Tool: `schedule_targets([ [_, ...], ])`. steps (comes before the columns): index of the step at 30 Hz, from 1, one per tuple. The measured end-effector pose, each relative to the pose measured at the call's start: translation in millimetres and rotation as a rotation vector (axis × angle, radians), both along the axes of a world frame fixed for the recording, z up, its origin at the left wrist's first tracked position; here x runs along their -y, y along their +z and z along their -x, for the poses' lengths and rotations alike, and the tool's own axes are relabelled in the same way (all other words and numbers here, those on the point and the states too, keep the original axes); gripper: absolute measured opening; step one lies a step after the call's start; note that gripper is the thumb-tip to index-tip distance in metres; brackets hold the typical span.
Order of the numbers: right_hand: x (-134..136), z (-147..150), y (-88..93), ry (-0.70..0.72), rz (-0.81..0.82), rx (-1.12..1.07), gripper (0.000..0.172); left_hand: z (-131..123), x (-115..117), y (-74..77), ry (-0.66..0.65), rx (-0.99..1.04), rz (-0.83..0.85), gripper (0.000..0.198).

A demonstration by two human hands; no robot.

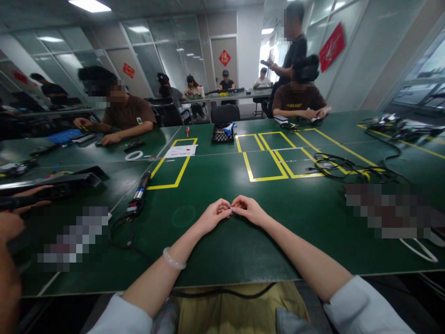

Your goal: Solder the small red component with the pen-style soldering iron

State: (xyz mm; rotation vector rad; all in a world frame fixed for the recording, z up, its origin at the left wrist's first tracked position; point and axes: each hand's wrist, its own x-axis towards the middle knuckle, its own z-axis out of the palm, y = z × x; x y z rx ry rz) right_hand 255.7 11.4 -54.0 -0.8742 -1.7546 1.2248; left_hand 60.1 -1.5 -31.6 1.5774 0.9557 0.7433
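My left hand and my right hand meet fingertip to fingertip above the green table, near its front edge. Both are closed in a pinch. Between the fingertips there seems to be something tiny and pale, too small to name. A pale bangle circles my left wrist. To the left of my hands lies an electric screwdriver with a black cord. Yellow tape rectangles mark the table beyond my fingers.
A black tray holding a blue-and-white item stands farther back. A tangle of black cables lies at right. At far left, another person's hand is by a dark device. A paper sheet and tape roll lie left of centre.
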Motion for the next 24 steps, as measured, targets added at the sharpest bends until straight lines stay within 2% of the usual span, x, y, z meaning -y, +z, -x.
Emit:
schedule_targets([
  [14,2.0,1.0,0.7,0.044,-0.059,0.009,0.024,0.6,-2.6,-2.5,0.031,0.009,0.008,0.033],
  [24,0.8,0.7,-0.9,-0.002,-0.031,0.077,0.022,0.8,-3.8,-6.7,0.031,0.02,-0.023,0.031],
])
